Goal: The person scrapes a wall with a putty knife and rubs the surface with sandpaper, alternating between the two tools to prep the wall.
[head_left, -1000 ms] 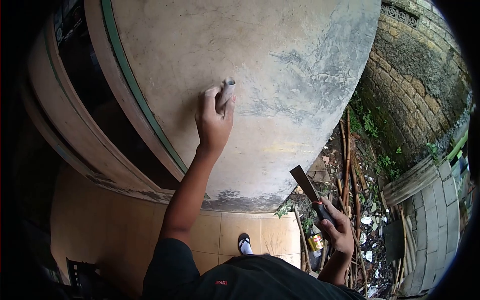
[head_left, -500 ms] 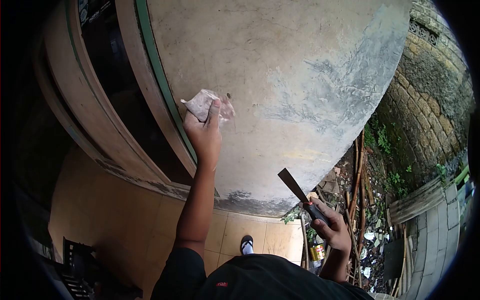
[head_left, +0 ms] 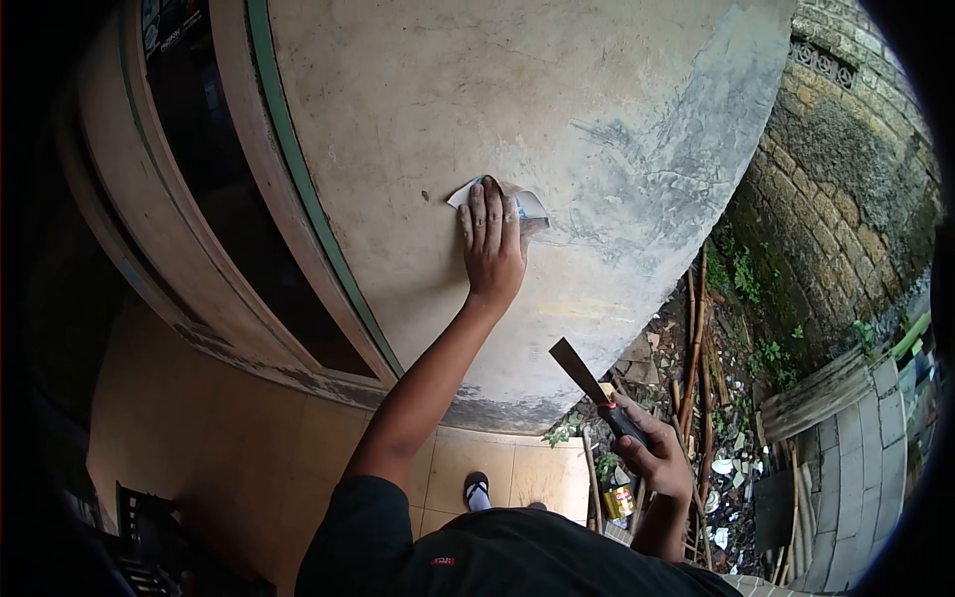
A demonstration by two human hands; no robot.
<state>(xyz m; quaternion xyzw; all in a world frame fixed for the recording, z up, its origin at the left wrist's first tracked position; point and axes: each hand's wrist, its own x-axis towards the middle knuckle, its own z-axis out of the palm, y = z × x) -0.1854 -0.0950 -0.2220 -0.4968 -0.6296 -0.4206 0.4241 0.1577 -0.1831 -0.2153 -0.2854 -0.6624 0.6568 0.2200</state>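
My left hand (head_left: pixel 492 239) lies against the pale, worn wall (head_left: pixel 398 119), its fingers pressed together over a sheet of sandpaper (head_left: pixel 530 207). The sheet's white and brownish edges stick out on both sides of the fingers. Lower right, my right hand (head_left: pixel 657 453) is wrapped round the dark handle of a putty knife (head_left: pixel 580 372). The knife's flat blade points up and to the left, apart from my left hand. Grey, scraped-looking patches cover the wall to the right of the sheet.
A green-edged door frame (head_left: pixel 298 169) borders the wall on the left. Tiled floor (head_left: pixel 458 463) lies below, with a dark rack (head_left: pixel 149 527) at lower left. Bamboo poles (head_left: pixel 699 348), rubble and a yellow can (head_left: pixel 619 501) are at the right, beside a brick wall (head_left: pixel 806 189).
My left hand has moved right across the wall with the sandpaper, and its fingers now lie over the sheet. My right hand still holds the knife in nearly the same place.
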